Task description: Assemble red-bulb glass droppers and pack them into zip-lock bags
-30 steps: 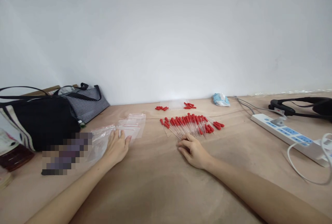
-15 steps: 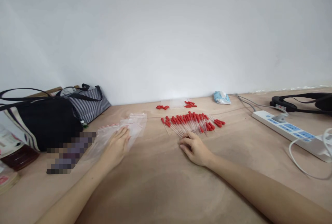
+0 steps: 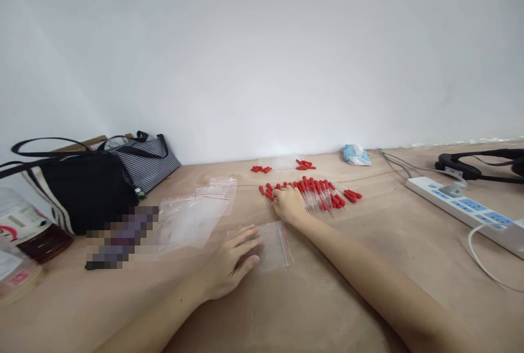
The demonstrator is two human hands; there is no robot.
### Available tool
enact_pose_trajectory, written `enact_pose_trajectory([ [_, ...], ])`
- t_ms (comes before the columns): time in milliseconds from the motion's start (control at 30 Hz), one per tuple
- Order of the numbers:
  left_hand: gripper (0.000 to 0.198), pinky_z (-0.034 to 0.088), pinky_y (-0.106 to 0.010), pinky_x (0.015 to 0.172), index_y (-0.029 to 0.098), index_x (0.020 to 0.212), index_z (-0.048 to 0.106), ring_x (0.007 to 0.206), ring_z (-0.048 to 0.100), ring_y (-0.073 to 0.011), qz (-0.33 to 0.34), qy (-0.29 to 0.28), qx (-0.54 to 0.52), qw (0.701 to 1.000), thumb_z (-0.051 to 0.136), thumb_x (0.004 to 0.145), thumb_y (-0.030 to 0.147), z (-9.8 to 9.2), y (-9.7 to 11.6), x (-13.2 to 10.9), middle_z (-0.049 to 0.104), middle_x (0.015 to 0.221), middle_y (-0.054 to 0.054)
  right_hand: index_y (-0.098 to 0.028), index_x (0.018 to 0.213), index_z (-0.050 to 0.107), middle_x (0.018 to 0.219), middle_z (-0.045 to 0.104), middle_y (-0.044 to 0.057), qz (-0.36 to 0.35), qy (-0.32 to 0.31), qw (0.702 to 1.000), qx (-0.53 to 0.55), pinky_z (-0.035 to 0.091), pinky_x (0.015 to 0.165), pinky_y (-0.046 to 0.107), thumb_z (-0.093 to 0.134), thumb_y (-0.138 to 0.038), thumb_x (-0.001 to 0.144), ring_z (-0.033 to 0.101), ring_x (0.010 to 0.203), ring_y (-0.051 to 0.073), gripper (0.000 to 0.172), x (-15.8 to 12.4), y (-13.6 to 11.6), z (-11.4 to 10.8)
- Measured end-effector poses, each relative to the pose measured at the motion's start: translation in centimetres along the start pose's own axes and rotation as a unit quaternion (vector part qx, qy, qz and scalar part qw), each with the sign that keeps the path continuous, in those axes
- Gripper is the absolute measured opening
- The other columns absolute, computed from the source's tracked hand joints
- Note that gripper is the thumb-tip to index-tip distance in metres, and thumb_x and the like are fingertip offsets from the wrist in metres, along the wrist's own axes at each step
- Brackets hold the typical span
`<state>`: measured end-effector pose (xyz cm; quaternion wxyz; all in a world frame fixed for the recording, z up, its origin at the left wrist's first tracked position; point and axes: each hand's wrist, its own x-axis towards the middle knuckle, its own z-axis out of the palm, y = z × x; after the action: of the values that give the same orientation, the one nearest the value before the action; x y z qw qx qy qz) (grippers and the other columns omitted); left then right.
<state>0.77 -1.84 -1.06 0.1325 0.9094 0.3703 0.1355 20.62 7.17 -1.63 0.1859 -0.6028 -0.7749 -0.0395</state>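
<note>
My left hand (image 3: 235,260) lies on a small clear zip bag (image 3: 275,246) with a red seal line, its fingers stretched over the bag's left part. Farther forward, my right hand (image 3: 289,203) is bent down at the left side of a row of glass droppers (image 3: 313,192) with red rubber bulbs. The fingers are curled in among the droppers. Their tips are hidden, so what they hold cannot be made out. Several more zip bags (image 3: 180,222) lie overlapping to the left of my left hand.
A filled clear bag (image 3: 282,163) with red bulbs (image 3: 305,165) lies by the wall. On the right are a blue-and-white packet (image 3: 356,155), a power strip (image 3: 466,208) with cables and a black headset (image 3: 458,166). Bags (image 3: 94,189) and a jar (image 3: 45,238) stand left.
My left hand has moved right from the stack, and one zip bag now lies under it in the middle. My right hand has moved forward and slightly left onto the droppers.
</note>
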Motion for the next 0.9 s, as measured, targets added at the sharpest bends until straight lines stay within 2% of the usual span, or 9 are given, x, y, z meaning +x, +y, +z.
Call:
enact_pose_trajectory([
  [167, 0.043, 0.021, -0.051, 0.102, 0.029, 0.130, 0.033, 0.128, 0.022, -0.0242, -0.004, -0.065, 0.017, 0.998, 0.038, 0.088, 0.036, -0.2, -0.7, -0.2, 0.027, 0.140, -0.005, -0.007, 0.088, 0.059, 0.087, 0.062, 0.018, 0.024, -0.010, 1.000, -0.010, 0.034, 0.073, 0.035, 0.041, -0.008, 0.078, 0.053, 0.088, 0.026, 0.021, 0.3, -1.6, 0.7],
  [267, 0.044, 0.019, -0.051, 0.102, 0.028, 0.130, 0.033, 0.128, 0.021, -0.0247, -0.010, -0.072, 0.017, 0.997, 0.037, 0.088, 0.039, 0.0, -0.6, 0.0, 0.026, 0.140, -0.005, -0.003, 0.093, 0.055, 0.090, 0.059, 0.022, 0.036, -0.004, 0.999, -0.004, 0.036, 0.071, 0.035, 0.036, -0.004, 0.079, 0.053, 0.088, 0.026, 0.024, 0.2, -1.7, 0.3],
  [367, 0.044, 0.019, -0.050, 0.103, 0.027, 0.129, 0.035, 0.128, 0.021, -0.0245, -0.017, -0.075, 0.012, 0.997, 0.037, 0.087, 0.040, -0.1, -0.4, 0.0, 0.027, 0.140, -0.005, -0.006, 0.095, 0.052, 0.095, 0.056, 0.019, 0.024, 0.009, 0.999, 0.022, 0.038, 0.071, 0.032, 0.037, -0.004, 0.078, 0.052, 0.087, 0.022, 0.022, -0.6, -0.1, -1.0],
  [433, 0.045, 0.019, -0.050, 0.103, 0.026, 0.129, 0.036, 0.128, 0.021, -0.0247, -0.026, -0.078, 0.014, 0.997, 0.038, 0.087, 0.041, -0.2, -0.1, 0.2, 0.027, 0.139, -0.005, -0.011, 0.088, 0.051, 0.091, 0.055, 0.013, -0.001, 0.036, 0.991, 0.131, 0.039, 0.069, 0.028, 0.040, -0.009, 0.080, 0.052, 0.080, 0.017, 0.014, -1.9, 1.7, -2.1],
  [500, 0.045, 0.019, -0.049, 0.103, 0.024, 0.128, 0.038, 0.128, 0.022, -0.0247, -0.029, -0.080, 0.015, 0.996, 0.038, 0.087, 0.041, -0.2, 0.4, 0.5, 0.028, 0.139, -0.007, -0.016, 0.080, 0.047, 0.076, 0.053, 0.005, -0.013, 0.071, 0.941, 0.331, 0.040, 0.064, 0.026, 0.037, -0.021, 0.084, 0.051, 0.069, 0.014, 0.012, -3.8, 3.7, -2.8],
  [567, 0.045, 0.019, -0.049, 0.103, 0.023, 0.128, 0.039, 0.128, 0.023, -0.0246, -0.025, -0.078, 0.013, 0.997, 0.039, 0.086, 0.041, -0.1, 0.8, 1.0, 0.029, 0.139, -0.008, -0.019, 0.073, 0.042, 0.061, 0.048, -0.002, 0.028, 0.061, 0.869, 0.490, 0.039, 0.055, 0.024, 0.038, -0.035, 0.084, 0.047, 0.055, 0.011, 0.020, -6.0, 5.2, -2.9],
  [700, 0.046, 0.021, -0.047, 0.103, 0.024, 0.129, 0.035, 0.127, 0.026, -0.0226, -0.006, -0.068, -0.004, 0.998, 0.041, 0.086, 0.037, 0.3, 1.4, 1.9, 0.031, 0.138, -0.006, -0.022, 0.086, 0.037, 0.064, 0.049, -0.005, 0.120, 0.100, 0.762, 0.628, 0.041, 0.054, 0.024, 0.055, -0.042, 0.074, 0.050, 0.054, 0.010, 0.029, -9.2, 6.2, -2.0],
  [800, 0.047, 0.021, -0.046, 0.103, 0.023, 0.130, 0.033, 0.126, 0.027, -0.0217, 0.004, -0.060, -0.011, 0.998, 0.042, 0.085, 0.035, 0.5, 1.4, 2.0, 0.033, 0.137, -0.006, -0.024, 0.098, 0.031, 0.070, 0.051, -0.005, 0.141, 0.111, 0.724, 0.666, 0.043, 0.054, 0.025, 0.060, -0.042, 0.069, 0.053, 0.055, 0.010, 0.045, -9.8, 5.8, -1.4],
  [900, 0.049, 0.022, -0.045, 0.103, 0.020, 0.131, 0.031, 0.126, 0.027, -0.0215, -0.002, -0.060, -0.014, 0.998, 0.042, 0.085, 0.035, 0.5, 1.4, 1.9, 0.034, 0.136, -0.007, -0.024, 0.102, 0.028, 0.070, 0.052, -0.005, 0.151, 0.099, 0.723, 0.667, 0.044, 0.053, 0.025, 0.063, -0.042, 0.068, 0.054, 0.054, 0.010, 0.051, -9.8, 5.3, -1.4],
])
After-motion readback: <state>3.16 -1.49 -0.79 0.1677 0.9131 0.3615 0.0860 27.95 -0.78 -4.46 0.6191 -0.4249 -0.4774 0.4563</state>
